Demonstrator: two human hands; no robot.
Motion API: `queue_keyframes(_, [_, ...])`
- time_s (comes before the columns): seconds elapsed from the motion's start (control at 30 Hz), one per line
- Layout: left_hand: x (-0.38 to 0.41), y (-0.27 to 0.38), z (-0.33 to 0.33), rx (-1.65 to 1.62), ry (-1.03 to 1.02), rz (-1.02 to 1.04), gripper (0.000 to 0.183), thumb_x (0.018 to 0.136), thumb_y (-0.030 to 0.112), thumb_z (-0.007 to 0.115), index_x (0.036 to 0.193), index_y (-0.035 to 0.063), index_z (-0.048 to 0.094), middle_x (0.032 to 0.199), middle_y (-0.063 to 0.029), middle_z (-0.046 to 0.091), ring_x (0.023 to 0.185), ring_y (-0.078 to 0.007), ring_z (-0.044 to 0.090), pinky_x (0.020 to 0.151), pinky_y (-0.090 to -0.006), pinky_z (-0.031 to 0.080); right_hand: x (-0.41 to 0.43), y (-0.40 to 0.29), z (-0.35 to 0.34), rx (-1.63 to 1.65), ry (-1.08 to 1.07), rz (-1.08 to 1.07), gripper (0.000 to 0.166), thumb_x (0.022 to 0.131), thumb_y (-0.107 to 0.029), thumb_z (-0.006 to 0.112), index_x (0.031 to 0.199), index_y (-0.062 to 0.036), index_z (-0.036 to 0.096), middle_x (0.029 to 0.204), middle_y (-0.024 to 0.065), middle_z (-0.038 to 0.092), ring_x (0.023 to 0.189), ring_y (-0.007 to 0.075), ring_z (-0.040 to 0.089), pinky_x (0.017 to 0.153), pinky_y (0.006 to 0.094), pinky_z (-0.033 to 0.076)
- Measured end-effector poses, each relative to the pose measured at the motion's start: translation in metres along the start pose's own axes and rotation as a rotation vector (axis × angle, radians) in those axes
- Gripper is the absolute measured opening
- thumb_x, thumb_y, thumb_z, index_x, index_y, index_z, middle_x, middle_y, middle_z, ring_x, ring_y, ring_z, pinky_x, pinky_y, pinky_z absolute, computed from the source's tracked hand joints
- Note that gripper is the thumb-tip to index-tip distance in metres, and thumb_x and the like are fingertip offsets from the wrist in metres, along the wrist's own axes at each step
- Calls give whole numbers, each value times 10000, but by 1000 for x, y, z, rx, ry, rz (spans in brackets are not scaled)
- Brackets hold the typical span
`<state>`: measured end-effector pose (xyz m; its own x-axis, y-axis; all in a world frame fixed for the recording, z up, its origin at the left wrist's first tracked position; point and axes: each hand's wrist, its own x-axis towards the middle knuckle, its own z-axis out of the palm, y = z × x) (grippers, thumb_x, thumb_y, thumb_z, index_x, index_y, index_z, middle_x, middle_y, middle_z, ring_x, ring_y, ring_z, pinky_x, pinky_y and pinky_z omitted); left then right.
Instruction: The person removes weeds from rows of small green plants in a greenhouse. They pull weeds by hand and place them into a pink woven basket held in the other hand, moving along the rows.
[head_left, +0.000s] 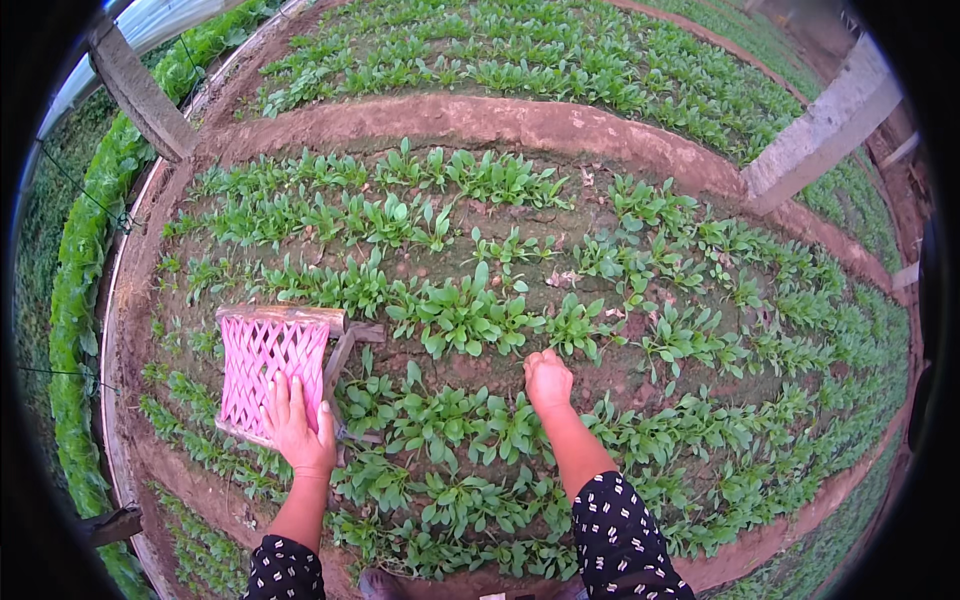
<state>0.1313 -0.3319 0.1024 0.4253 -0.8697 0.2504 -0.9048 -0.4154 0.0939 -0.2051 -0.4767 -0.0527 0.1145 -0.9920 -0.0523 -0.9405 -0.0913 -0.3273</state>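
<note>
My left hand (298, 433) lies flat on the pink woven seat (259, 360) of a small wooden stool, fingers spread over the strips. The stool (341, 367) stands among the plants, its wooden legs showing on the right side. My right hand (548, 381) is down near the soil between two rows, fingers curled in. Whether anything is pinched in them is hidden. Just beyond it grow a young leafy green (574, 326) and, to its left, a larger leafy clump (465, 315). Another row of leafy greens (442, 420) runs nearer to me.
Raised soil ridges (480, 124) border the bed. Concrete posts (825, 127) stand at the right and upper left (142, 90). Beyond the left edging (109, 322) grows a lettuce-like row (75, 315). A shoe (381, 583) shows at the bottom. Dry leaves (564, 278) lie on the soil.
</note>
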Motion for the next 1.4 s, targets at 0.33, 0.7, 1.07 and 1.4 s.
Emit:
queue_keyframes(0.33, [-4, -5, 0, 0, 13, 1, 580, 851, 325, 573, 1372, 92, 474, 1479, -128, 375, 1370, -326, 330, 1118, -538, 155, -37, -6, -51, 441, -8, 54, 142, 867, -244, 607, 892, -109, 648, 901, 92, 623, 790, 286, 628, 693, 415, 501])
queue_keyframes(0.7, [-2, -4, 6, -7, 71, 28, 543, 860, 311, 581, 1362, 127, 491, 1477, -99, 386, 1362, -289, 354, 1115, -522, 180, -262, -24, -89, 315, -1444, -718, 539, 878, -599, 477, 853, -94, 663, 814, 142, 637, 784, 345, 640, 692, 472, 504])
queue_keyframes(1.07, [1, -5, 11, 19, 78, 2, 535, 865, 356, 576, 1352, 147, 507, 1477, -73, 386, 1351, -272, 363, 1119, -518, 183, -101, 13, -28, 795, -577, 149, 327, 898, -301, 599, 1153, -106, 656, 1147, 110, 660, 1023, 251, 631, 938, 349, 469])
queue_keyframes(1.4, [-1, -5, 10, 6, 59, -13, 543, 861, 367, 573, 1354, 147, 509, 1485, -74, 378, 1369, -277, 340, 1119, -522, 174, -121, 19, -40, 548, -357, 80, 180, 834, -248, 648, 959, -128, 698, 928, 69, 696, 821, 239, 667, 754, 351, 526])
